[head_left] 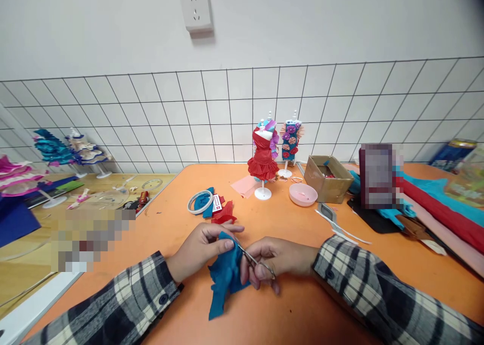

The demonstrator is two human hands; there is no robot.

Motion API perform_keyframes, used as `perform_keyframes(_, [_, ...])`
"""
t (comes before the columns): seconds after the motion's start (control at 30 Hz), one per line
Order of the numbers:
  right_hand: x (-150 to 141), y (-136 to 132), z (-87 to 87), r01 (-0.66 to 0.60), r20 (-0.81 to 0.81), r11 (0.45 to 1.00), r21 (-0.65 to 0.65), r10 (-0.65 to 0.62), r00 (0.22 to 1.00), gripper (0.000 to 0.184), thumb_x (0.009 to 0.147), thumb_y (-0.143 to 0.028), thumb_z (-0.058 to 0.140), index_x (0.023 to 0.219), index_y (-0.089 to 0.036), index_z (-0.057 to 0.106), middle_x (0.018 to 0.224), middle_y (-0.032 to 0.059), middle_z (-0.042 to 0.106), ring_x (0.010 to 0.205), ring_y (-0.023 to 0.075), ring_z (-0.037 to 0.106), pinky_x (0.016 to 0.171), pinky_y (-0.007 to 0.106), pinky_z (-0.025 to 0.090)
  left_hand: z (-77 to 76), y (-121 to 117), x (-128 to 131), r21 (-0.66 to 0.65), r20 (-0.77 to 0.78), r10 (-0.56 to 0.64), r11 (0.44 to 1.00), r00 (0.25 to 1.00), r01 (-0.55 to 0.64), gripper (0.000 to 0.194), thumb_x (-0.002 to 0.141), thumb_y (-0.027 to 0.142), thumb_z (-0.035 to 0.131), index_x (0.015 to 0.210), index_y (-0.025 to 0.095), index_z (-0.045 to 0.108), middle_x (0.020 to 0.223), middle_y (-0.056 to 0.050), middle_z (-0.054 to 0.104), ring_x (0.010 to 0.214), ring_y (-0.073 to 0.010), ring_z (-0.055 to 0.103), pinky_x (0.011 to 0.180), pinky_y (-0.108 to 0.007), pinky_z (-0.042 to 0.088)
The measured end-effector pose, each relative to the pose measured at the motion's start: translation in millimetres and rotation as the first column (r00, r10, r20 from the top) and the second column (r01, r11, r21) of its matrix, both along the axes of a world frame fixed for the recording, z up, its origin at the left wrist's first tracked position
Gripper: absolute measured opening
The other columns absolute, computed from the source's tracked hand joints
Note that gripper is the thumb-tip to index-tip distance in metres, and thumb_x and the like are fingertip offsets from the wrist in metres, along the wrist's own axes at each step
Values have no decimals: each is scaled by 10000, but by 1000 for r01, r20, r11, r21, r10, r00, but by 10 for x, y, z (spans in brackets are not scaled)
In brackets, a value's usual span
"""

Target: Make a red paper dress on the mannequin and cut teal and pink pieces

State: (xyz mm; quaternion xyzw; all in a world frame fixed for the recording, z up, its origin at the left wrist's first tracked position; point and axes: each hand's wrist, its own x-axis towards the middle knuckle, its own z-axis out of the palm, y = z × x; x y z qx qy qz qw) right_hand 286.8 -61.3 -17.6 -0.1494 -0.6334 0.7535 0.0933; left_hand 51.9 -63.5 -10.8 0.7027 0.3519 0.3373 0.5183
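My left hand (207, 248) pinches the top of a piece of blue crepe paper (224, 279) between thumb and fingers. The paper hangs down in creased folds over the orange table. In my right hand (267, 259) is a small pair of metal scissors (252, 260), its blades pointing up and left at the paper's upper edge. Whether the blades are apart I cannot tell. Just beyond my left hand lie red scraps (225, 212) and a roll of white tape (200, 202) over blue scraps.
Behind stand a small dress form in a red dress (263, 153) and another in blue with flowers (290, 141). A pink bowl (303, 195) and a cardboard box (328, 180) are to their right. Rolled coloured paper (442, 204) lies far right. Several dressed forms (55, 148) stand left.
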Motion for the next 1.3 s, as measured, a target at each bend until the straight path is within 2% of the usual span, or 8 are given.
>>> perform_keyframes(0.13, [-19, -17, -9, 0, -43, 998, -67, -3, 999, 553, 716, -592, 731, 961, -107, 630, 787, 20, 568, 609, 66, 516, 428, 114, 448, -40, -16, -3, -176, 92, -51, 982, 994, 66, 383, 814, 512, 676, 879, 147, 770, 894, -105, 753, 868, -260, 679, 884, -391, 485])
perform_keyframes(0.3, [-48, -47, -18, 47, -17, 994, -94, -49, 999, 589, 688, -634, 729, 930, -112, 605, 800, 33, 582, 632, 81, 538, 423, 123, 454, -75, -6, -8, -197, 155, -7, 980, 988, 37, 400, 717, 487, 779, 922, 145, 747, 859, -77, 726, 756, -196, 644, 706, -285, 497])
perform_keyframes(0.47, [-82, -95, -66, 1, -56, 987, -158, -10, 998, 511, 704, -552, 757, 934, -122, 605, 790, 21, 581, 640, 82, 551, 492, 158, 501, -90, 25, 11, -90, 118, -61, 993, 991, 71, 296, 732, 431, 787, 729, 139, 741, 781, -52, 682, 770, -173, 602, 718, -263, 471])
perform_keyframes(0.63, [-150, -177, -138, 32, -119, 969, -243, -62, 991, 560, 647, -588, 783, 877, -111, 603, 703, -1, 579, 594, 94, 582, 523, 213, 535, -151, 14, 25, -124, 178, -130, 980, 975, 153, 310, 752, 441, 773, 743, 133, 738, 750, -35, 662, 727, -148, 585, 687, -249, 455])
perform_keyframes(0.87, [-185, -202, -167, 38, -132, 957, -288, -79, 988, 565, 615, -587, 805, 832, -102, 613, 616, -28, 581, 530, 91, 594, 532, 230, 552, -161, 23, 31, -101, 186, -143, 981, 972, 164, 293, 739, 417, 791, 745, 129, 738, 729, -29, 653, 715, -144, 575, 669, -242, 446])
perform_keyframes(1.03, [-168, -193, -185, 32, -125, 961, -275, -68, 990, 525, 661, -556, 794, 832, -90, 624, 569, -36, 570, 471, 78, 569, 555, 253, 564, -120, 3, 54, -82, 181, -175, 978, 968, 192, 287, 744, 418, 785, 746, 134, 748, 708, -29, 650, 694, -141, 570, 649, -239, 438])
perform_keyframes(1.17, [-164, -186, -205, 15, -107, 948, -318, -52, 993, 564, 601, -598, 810, 738, -106, 570, 565, -55, 537, 441, 72, 560, 546, 256, 562, -147, 9, 36, -80, 103, -229, 968, 968, 238, 306, 749, 433, 775, 747, 127, 763, 696, -41, 650, 685, -153, 581, 645, -252, 444])
perform_keyframes(1.3, [-154, -161, -186, 60, -65, 965, -256, -79, 995, 524, 633, -568, 804, 751, -114, 568, 538, -72, 519, 396, 53, 524, 493, 214, 532, -167, 3, 16, -99, 111, -181, 976, 977, 192, 293, 733, 432, 789, 795, 147, 771, 742, -39, 666, 716, -154, 593, 661, -243, 453])
